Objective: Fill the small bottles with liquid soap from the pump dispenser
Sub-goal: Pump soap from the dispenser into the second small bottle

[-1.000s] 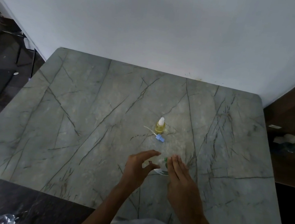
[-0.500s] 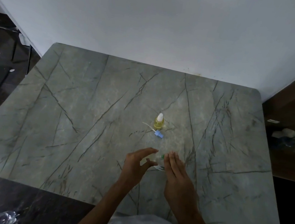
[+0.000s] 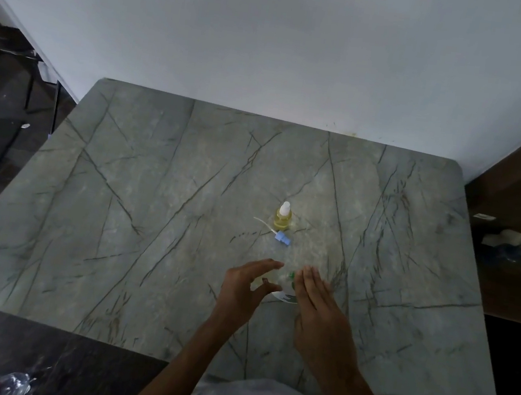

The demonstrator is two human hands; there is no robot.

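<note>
Marble-patterned grey tabletop (image 3: 149,215) | left hand (image 3: 245,287) curled open beside white-labelled clear pump dispenser (image 3: 286,293), likely steadying it | small yellow-filled bottle with white nozzle (image 3: 282,219) stands beyond, blue spray cap (image 3: 281,237) loose beside | right hand (image 3: 317,309) flat, open, screening dispenser

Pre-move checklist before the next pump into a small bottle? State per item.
1. Yellow bottle upright on table: ok.
2. Yellow bottle open for filling: not ok, white cap is on.
3. Blue pump head mounted on a container: not ok, it lies loose on the table with its tube.
4. Dispenser between the hands: cannot tell, mostly hidden; only a white and green part shows.
5. Left hand gripping anything: cannot tell, fingers curled near the hidden item.
6. Right hand free: ok, fingers straight, holding nothing visible.
</note>
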